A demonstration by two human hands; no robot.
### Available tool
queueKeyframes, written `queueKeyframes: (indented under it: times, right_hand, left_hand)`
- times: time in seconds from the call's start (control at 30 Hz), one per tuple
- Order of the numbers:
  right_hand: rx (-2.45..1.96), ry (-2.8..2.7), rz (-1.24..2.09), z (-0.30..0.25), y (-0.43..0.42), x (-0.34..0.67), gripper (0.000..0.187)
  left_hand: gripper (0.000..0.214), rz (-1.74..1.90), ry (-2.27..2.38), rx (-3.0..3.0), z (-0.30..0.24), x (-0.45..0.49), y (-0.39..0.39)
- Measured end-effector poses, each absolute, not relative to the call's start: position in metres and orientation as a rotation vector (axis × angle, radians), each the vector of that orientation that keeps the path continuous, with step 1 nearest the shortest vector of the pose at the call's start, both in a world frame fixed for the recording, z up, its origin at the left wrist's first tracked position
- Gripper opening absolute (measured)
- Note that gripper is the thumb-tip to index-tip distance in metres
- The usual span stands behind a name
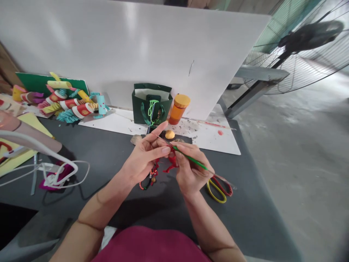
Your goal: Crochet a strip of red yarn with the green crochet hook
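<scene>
My right hand (192, 169) grips a crochet hook (193, 160) with a green middle, its thin tip pointing up and left to my other hand. My left hand (144, 154) pinches a small red yarn piece (171, 160) near the hook's tip, index finger stretched out and a thin strand seeming to run by it. Part of the red piece hangs between both hands; the fingers hide the rest. Beneath my left hand is a beaded bracelet (147, 185). Scissors (218, 191) with yellow and red handles lie just right of my right wrist.
Behind my hands stand a dark green paper bag (138, 105) and an orange jar (178, 111) against a white board (95, 43). Colourful paper crafts (73, 103) sit back left. A white cable (65, 160) loops at left. A fan (308, 40) stands beyond the table's right edge.
</scene>
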State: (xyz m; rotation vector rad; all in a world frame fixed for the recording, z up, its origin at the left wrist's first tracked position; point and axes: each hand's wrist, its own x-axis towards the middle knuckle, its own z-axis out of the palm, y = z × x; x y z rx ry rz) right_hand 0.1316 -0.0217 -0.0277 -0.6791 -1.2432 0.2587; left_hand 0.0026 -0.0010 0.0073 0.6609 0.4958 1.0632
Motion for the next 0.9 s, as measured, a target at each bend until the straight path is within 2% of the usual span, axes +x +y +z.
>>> queueKeyframes:
  times: [0.1, 0.23, 0.37, 0.73, 0.9]
  right_hand:
    - [-0.757, -1.127, 0.397, -0.028, -0.026, 0.131, 0.014]
    - [-0.906, -1.114, 0.314, -0.028, -0.031, 0.135, 0.007]
    - [-0.919, -1.056, 0.374, -0.029, -0.031, 0.138, 0.01]
    - [-0.802, -0.844, 0.98, -0.011, -0.023, 0.141, 0.025]
    - [-0.72, -0.865, 1.005, -0.008, -0.022, 0.133, 0.024]
  left_hand:
    - [0.057, 1.025, 0.488, 0.654, 0.006, 0.0, 0.001]
    - [0.055, 1.033, 0.471, 0.675, 0.006, -0.002, 0.003]
    - [0.05, 1.024, 0.473, 0.711, 0.007, -0.005, 0.005]
    - [0.045, 0.961, 0.476, 0.738, 0.0, -0.007, 0.005]
    - [0.041, 0.969, 0.377, 0.8, 0.004, -0.002, 0.002]
